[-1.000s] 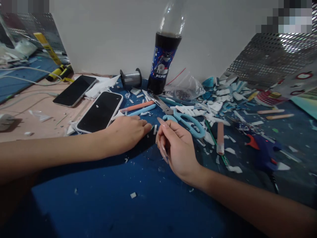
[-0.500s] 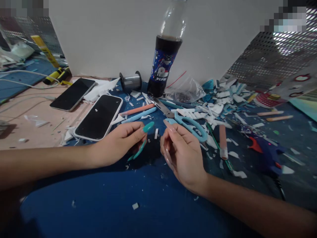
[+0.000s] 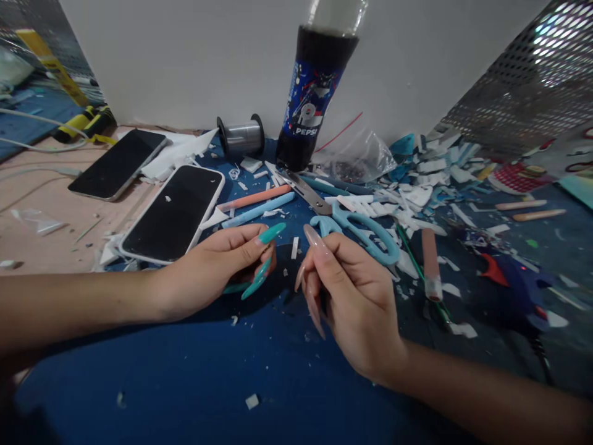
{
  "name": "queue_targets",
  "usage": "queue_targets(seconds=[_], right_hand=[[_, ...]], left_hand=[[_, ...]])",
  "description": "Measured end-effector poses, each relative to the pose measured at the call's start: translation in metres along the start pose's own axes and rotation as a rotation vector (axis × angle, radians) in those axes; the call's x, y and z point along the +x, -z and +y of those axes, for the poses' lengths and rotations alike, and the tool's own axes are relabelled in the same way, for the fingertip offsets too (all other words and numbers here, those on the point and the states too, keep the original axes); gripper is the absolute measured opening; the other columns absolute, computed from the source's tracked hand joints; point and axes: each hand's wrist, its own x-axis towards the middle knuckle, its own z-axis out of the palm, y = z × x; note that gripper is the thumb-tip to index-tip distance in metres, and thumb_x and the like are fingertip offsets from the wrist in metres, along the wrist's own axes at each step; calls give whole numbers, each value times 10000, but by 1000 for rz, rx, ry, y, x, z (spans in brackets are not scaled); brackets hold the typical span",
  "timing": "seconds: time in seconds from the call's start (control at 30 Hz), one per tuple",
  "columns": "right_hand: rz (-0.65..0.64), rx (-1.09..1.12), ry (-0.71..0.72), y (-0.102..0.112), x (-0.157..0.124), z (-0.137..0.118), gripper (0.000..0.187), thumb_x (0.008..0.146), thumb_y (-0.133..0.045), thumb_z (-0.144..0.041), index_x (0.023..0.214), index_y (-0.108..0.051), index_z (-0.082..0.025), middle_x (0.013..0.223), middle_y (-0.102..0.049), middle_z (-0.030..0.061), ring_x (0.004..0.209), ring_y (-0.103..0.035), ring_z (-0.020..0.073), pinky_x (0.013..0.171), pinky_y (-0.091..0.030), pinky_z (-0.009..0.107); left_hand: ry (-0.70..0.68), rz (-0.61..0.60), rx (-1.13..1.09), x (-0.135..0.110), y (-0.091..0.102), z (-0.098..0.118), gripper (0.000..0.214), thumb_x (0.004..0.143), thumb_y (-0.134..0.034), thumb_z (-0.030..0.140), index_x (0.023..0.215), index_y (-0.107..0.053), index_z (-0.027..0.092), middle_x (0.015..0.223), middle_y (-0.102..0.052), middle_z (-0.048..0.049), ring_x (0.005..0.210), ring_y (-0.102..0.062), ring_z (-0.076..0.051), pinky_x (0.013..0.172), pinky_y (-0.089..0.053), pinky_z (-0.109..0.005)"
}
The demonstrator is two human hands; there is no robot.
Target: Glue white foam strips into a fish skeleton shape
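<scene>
My left hand (image 3: 217, 266), with long teal nails, is closed, its thumb pressed against the curled index finger. Opposite it, my right hand (image 3: 354, 296) has long pinkish nails and pinches thumb to fingers. A narrow gap separates the two hands. Whatever is between the fingers of either hand, if anything, is too small or hidden to make out. Light-blue-handled scissors (image 3: 364, 232) lie just beyond my right hand. A white-edged phone (image 3: 173, 213) lies beside my left wrist. An orange marker (image 3: 254, 198) and a light blue marker (image 3: 259, 209) lie beyond my left hand.
A Pepsi bottle (image 3: 308, 102) stands by the white board (image 3: 185, 55), near a wire spool (image 3: 241, 137). White and blue scraps (image 3: 430, 167) are heaped at the right. A dark glue gun (image 3: 519, 284) with a red trigger lies right. Another phone (image 3: 118, 164) lies left.
The view has shifted, so the bottle and table things appear nearer and more spread out. My hands are slightly farther apart, and the right hand's lower fingers have turned a little.
</scene>
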Motion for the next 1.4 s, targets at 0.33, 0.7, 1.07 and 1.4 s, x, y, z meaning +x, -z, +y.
queue_targets(seconds=[0.33, 0.7, 1.07, 1.4], right_hand=[[-27, -52, 10, -1, 0, -2, 309, 936, -544, -378, 664, -535, -230, 465, -423, -65, 326, -409, 62, 290, -328, 173], [-44, -52, 7, 0, 0, -2, 322, 955, -516, -348, 656, -525, -226, 458, -415, -71, 313, -409, 51, 285, -318, 156], [-60, -40, 37, -1, 1, -1, 309, 958, -515, -325, 671, -530, -213, 461, -423, -74, 311, -410, 42, 280, -322, 143], [-78, -15, 38, 0, 1, 0, 315, 956, -527, -330, 667, -526, -204, 462, -424, -77, 326, -415, 33, 288, -326, 122]], left_hand=[[-11, -8, 73, -2, 0, 0, 321, 955, -439, 325, 666, -468, 187, 586, -400, 35, 494, -321, -88, 450, -319, -222], [-19, -8, 6, 0, 0, -1, 313, 958, -476, 335, 687, -477, 178, 599, -411, 42, 507, -303, -76, 465, -291, -210], [-34, -6, -12, -1, 1, -3, 287, 936, -513, 341, 703, -488, 177, 609, -431, 40, 514, -330, -76, 475, -315, -195], [-34, -38, -63, -1, 2, -6, 325, 906, -581, 415, 700, -507, 175, 611, -434, 47, 520, -328, -69, 491, -309, -177]])
